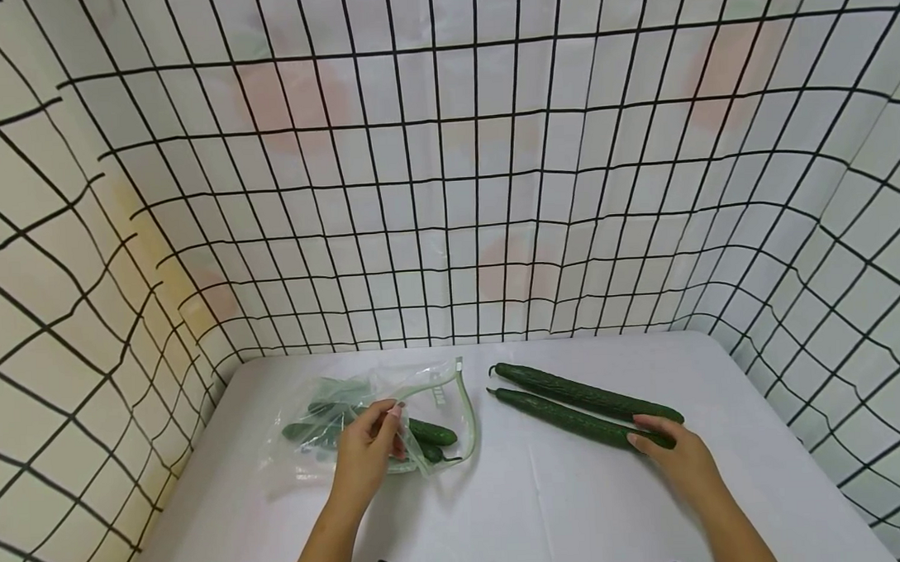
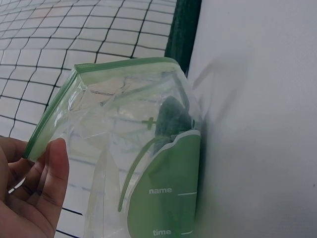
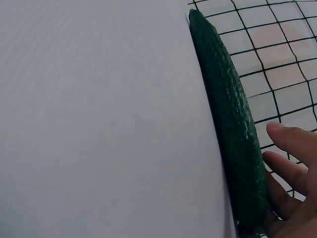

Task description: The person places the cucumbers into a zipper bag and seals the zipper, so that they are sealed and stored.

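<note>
Clear bag on the desk, cucumbers inside.
The left grip pinches its green rim; the right grip touches the near cucumber (pinching or only resting, I cannot tell), beside the far cucumber.

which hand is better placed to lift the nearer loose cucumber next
Probably the right hand: it is at the right-hand end of the nearer loose cucumber. The left hand grips the edge of the clear bag, well away from that cucumber.
</note>
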Tool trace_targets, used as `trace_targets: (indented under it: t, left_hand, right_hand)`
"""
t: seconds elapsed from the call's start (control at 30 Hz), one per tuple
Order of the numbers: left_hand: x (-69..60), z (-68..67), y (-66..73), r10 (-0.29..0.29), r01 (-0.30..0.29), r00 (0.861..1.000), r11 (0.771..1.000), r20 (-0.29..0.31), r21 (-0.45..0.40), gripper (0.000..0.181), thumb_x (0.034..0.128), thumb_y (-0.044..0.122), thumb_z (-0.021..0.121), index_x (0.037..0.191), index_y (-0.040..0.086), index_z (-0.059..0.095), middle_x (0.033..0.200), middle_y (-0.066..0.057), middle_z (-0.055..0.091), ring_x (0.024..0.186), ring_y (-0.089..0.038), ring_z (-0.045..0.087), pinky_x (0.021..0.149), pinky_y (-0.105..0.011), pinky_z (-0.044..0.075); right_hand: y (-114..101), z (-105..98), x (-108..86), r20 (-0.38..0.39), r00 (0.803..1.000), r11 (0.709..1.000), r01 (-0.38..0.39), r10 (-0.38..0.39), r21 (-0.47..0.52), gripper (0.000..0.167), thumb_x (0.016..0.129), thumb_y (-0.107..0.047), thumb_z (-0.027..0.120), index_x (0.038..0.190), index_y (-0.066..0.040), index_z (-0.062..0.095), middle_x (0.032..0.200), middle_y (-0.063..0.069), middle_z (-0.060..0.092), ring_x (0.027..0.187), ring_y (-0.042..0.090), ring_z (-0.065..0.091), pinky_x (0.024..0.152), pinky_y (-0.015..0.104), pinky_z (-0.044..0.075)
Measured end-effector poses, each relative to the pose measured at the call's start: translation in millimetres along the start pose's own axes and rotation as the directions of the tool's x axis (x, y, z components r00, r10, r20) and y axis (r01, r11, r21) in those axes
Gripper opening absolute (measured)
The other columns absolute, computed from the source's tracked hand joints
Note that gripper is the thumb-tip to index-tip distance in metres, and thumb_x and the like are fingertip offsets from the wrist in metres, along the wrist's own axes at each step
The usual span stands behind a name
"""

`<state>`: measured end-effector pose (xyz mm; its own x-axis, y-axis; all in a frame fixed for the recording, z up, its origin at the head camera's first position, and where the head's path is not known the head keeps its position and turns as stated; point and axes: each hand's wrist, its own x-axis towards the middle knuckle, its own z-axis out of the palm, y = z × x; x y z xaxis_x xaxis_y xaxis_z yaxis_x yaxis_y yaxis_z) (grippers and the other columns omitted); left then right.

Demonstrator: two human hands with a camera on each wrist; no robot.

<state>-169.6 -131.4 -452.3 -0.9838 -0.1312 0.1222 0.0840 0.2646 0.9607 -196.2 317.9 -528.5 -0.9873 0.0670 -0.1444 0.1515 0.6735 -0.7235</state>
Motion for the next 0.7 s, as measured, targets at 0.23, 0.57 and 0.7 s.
trace_targets:
  t: [0.23, 0.57, 0.7]
  left_hand:
    - [2.1, 1.1, -6.0, -0.004, 0.004, 1.0, 1.0, -0.003, 0.01, 0.017, 0.1047, 0.015, 0.057, 0.113, 0.01, 0.071, 0.087, -0.016, 0.067, 0.062, -0.025, 0.065, 0.063, -0.043, 0.063]
    - [11.7, 0.9, -31.9, 0.0, 0.0, 1.0, 1.0, -0.002, 0.004, 0.023, 0.1044, 0.024, 0.058, 0.12, 0.012, 0.069, 0.089, -0.011, 0.068, 0.064, -0.02, 0.066, 0.062, -0.039, 0.063]
    - [11.6, 0.3, -31.9, 0.002, -0.002, 1.0, 1.0, 0.011, -0.008, 0.027, 0.104, 0.028, 0.059, 0.122, 0.012, 0.069, 0.09, -0.01, 0.068, 0.065, -0.021, 0.067, 0.063, -0.04, 0.063]
  right_hand:
    - [16.1, 0.9, 6.4, 0.084, 0.996, 1.0, 0.002, 0.0, -0.021, 0.077, 0.092, -0.061, 0.064, 0.151, -0.014, 0.045, 0.163, 0.03, 0.024, 0.146, 0.061, 0.014, 0.108, 0.083, 0.019]
    - [18.9, 3.4, 5.8, 0.084, 0.996, 1.0, 0.01, -0.008, -0.023, 0.075, 0.093, -0.061, 0.062, 0.15, -0.014, 0.046, 0.163, 0.029, 0.023, 0.147, 0.061, 0.013, 0.109, 0.084, 0.017]
    - [19.0, 2.8, 5.3, 0.09, 0.996, 1.0, -0.002, 0.003, -0.018, 0.077, 0.093, -0.062, 0.062, 0.151, -0.015, 0.046, 0.164, 0.028, 0.023, 0.148, 0.061, 0.011, 0.109, 0.084, 0.015]
